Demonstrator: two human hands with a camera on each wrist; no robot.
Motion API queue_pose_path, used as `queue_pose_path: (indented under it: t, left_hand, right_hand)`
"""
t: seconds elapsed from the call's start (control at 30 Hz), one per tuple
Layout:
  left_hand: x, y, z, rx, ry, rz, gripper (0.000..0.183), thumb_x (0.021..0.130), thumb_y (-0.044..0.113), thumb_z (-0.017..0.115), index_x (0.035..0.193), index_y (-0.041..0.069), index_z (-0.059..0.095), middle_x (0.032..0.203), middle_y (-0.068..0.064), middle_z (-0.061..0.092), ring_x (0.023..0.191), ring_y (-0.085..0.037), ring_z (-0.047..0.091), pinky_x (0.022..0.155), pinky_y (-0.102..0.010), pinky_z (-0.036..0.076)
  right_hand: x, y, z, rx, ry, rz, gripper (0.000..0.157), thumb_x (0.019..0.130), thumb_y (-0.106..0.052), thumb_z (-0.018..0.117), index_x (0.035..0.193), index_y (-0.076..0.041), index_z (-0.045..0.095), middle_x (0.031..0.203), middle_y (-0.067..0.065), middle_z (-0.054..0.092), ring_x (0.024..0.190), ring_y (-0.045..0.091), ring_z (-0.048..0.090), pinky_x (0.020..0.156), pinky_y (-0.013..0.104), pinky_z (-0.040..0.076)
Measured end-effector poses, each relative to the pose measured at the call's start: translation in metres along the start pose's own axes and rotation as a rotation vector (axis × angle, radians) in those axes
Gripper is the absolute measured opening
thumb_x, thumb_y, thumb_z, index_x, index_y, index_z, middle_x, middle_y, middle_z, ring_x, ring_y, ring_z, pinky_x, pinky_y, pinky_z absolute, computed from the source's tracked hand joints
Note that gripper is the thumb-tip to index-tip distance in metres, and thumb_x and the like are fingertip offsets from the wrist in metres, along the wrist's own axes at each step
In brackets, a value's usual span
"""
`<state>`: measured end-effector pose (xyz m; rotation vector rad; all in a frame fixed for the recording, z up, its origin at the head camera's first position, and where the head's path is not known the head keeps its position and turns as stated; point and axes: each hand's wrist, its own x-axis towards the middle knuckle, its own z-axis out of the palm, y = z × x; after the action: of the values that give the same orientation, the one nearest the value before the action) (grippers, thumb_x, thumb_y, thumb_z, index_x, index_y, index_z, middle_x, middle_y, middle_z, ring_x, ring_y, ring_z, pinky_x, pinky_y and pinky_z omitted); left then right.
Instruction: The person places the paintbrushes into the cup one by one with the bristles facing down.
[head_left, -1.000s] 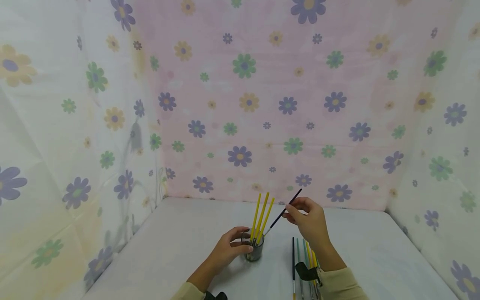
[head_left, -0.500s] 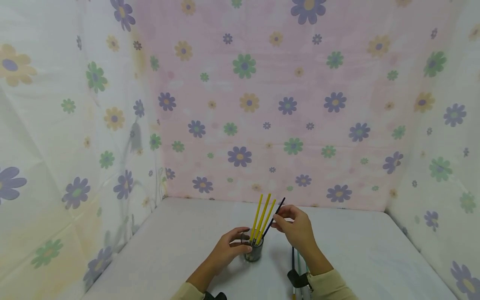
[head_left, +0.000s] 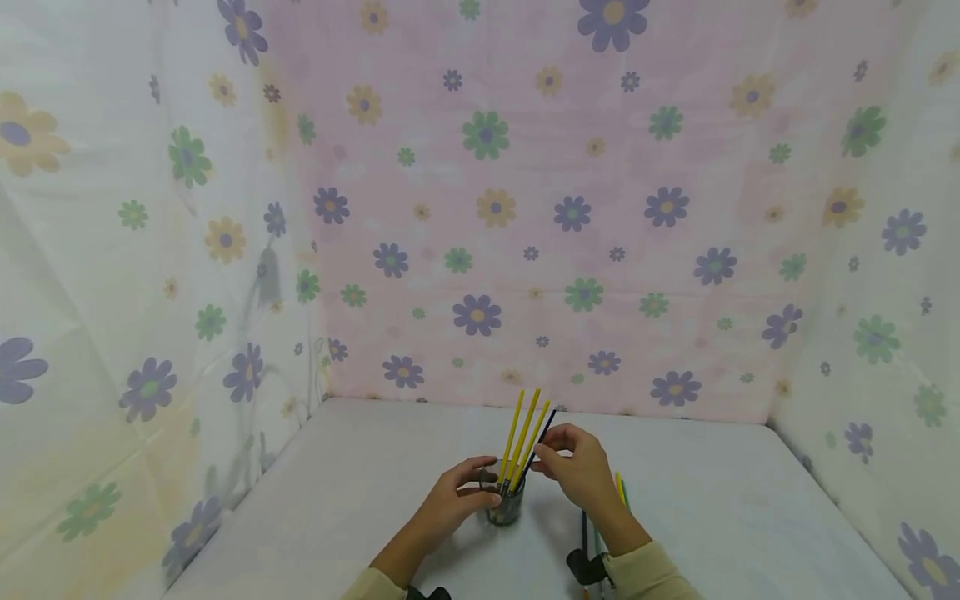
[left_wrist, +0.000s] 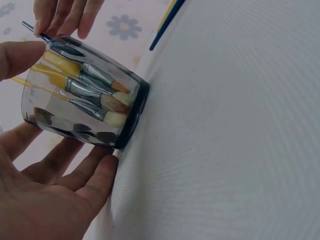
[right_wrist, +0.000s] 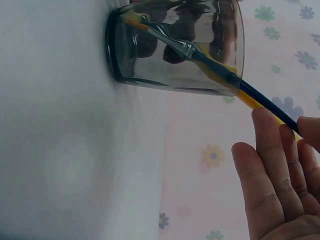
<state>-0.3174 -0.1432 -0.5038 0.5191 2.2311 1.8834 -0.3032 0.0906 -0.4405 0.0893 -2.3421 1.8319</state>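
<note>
Right hand (head_left: 581, 471) pinches a dark blue brush (right_wrist: 267, 102) by its handle, and the brush slants bristles-down inside a clear glass (right_wrist: 195, 78) beside three yellow-handled brushes (head_left: 524, 433). Left hand (head_left: 448, 506) is curled round the glass, which stands on the white bench (head_left: 375, 454); more brushes (head_left: 584, 529) lie near the right wrist, partly hidden by the arm.

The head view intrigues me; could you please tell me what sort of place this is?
Probably a small screened-off work booth, perhaps set up for filming: flower-printed sheets close off three sides, a white table spans the space between them, and a glass holding paintbrushes stands on it.
</note>
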Motion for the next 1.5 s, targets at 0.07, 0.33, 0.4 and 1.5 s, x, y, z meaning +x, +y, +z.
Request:
queue_pose_path:
  t: [0.07, 0.33, 0.4, 1.5]
  left_hand:
    - [0.000, 0.000, 0.000, 0.002, 0.000, -0.001, 0.066, 0.091, 0.025, 0.078, 0.150, 0.014, 0.053, 0.134, -0.012, 0.064, 0.120, -0.028, 0.065, 0.101, -0.048, 0.056]
    - [-0.001, 0.000, 0.000, -0.011, -0.006, 0.000, 0.066, 0.092, 0.025, 0.078, 0.151, 0.014, 0.052, 0.133, -0.013, 0.064, 0.120, -0.029, 0.065, 0.099, -0.047, 0.057]
    - [-0.001, -0.001, 0.000, -0.010, -0.007, 0.001, 0.066, 0.092, 0.025, 0.078, 0.151, 0.014, 0.052, 0.133, -0.013, 0.064, 0.120, -0.029, 0.066, 0.098, -0.047, 0.057]
    - [0.000, 0.000, -0.001, -0.013, -0.030, 0.028, 0.067, 0.093, 0.024, 0.077, 0.152, 0.010, 0.049, 0.146, -0.014, 0.060, 0.128, -0.035, 0.062, 0.105, -0.050, 0.054]
  right_hand:
    - [0.000, 0.001, 0.001, -0.008, -0.004, 0.010, 0.022, 0.096, -0.015, 0.074, 0.112, -0.003, 0.067, 0.103, 0.010, 0.072, 0.082, 0.018, 0.076, 0.073, 0.029, 0.064]
    - [0.001, 0.004, 0.002, -0.017, -0.019, 0.012, 0.017, 0.095, -0.013, 0.074, 0.108, -0.004, 0.067, 0.099, 0.010, 0.072, 0.080, 0.020, 0.077, 0.073, 0.032, 0.065]
    - [0.001, 0.005, 0.002, -0.016, -0.021, 0.007, 0.017, 0.095, -0.013, 0.074, 0.107, -0.004, 0.067, 0.097, 0.010, 0.072, 0.079, 0.020, 0.077, 0.073, 0.033, 0.065]
    - [0.004, 0.010, -0.025, -0.191, -0.029, -0.019, 0.017, 0.095, -0.019, 0.075, 0.107, -0.008, 0.070, 0.096, 0.005, 0.074, 0.080, 0.021, 0.075, 0.068, 0.035, 0.063]
